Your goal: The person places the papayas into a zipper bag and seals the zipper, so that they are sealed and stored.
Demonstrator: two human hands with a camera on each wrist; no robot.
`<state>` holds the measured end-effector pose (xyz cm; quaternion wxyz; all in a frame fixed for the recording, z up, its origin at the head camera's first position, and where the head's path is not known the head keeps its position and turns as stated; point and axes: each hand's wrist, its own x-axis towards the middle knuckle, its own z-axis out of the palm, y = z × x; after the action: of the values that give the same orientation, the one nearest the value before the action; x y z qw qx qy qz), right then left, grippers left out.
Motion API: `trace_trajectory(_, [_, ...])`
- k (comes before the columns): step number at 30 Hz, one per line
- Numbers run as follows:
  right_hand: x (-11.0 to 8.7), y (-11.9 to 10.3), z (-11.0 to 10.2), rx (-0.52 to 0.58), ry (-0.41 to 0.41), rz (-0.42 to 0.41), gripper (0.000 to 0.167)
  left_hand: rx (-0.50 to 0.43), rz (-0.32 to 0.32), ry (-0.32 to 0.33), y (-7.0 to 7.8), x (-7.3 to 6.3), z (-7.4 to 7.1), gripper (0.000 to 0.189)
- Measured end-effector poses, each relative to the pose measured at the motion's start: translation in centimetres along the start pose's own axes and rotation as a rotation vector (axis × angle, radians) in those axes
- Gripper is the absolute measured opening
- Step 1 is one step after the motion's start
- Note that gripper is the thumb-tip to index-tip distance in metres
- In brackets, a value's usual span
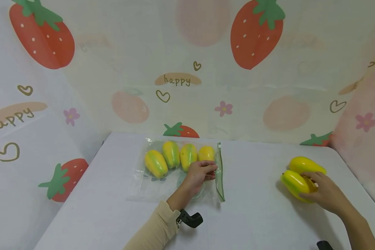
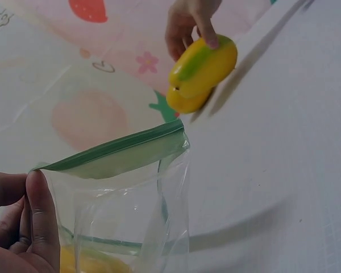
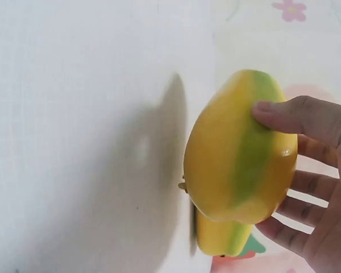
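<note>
In the head view, my left hand (image 1: 197,177) pinches the open mouth of a clear zip bag (image 1: 219,180) by its green seal strip. The left wrist view shows the thumb and fingers on one corner, with the mouth gaping. Inside the bag lie several yellow-green papayas (image 1: 156,164), side by side. My right hand (image 1: 328,194), on the right of the table, grips another papaya (image 1: 294,184) with thumb on one side and fingers round the other. Just behind it a further papaya (image 1: 305,164) rests on the table, partly covered in the right wrist view.
A white-covered table (image 1: 253,215) spreads beneath everything. Behind it hangs a backdrop (image 1: 212,55) printed with strawberries, hearts and flowers, which also rises along both sides. A black wrist device (image 1: 190,219) sticks out from the left sleeve.
</note>
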<state>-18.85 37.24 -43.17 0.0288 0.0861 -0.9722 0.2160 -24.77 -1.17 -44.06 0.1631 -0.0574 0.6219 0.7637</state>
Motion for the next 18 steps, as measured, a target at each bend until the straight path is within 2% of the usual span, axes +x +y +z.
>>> trace_trajectory(11, [1.3,-2.2,0.5,0.161,-0.008,-0.055,0.058,-0.013,0.007,-0.004,0.0,0.0,0.0,0.028])
trace_trajectory(18, [2.2,-3.9,1.1,0.186,-0.047,-0.026,0.060,-0.003,0.000,-0.005,0.0,-0.2,-0.1,0.030])
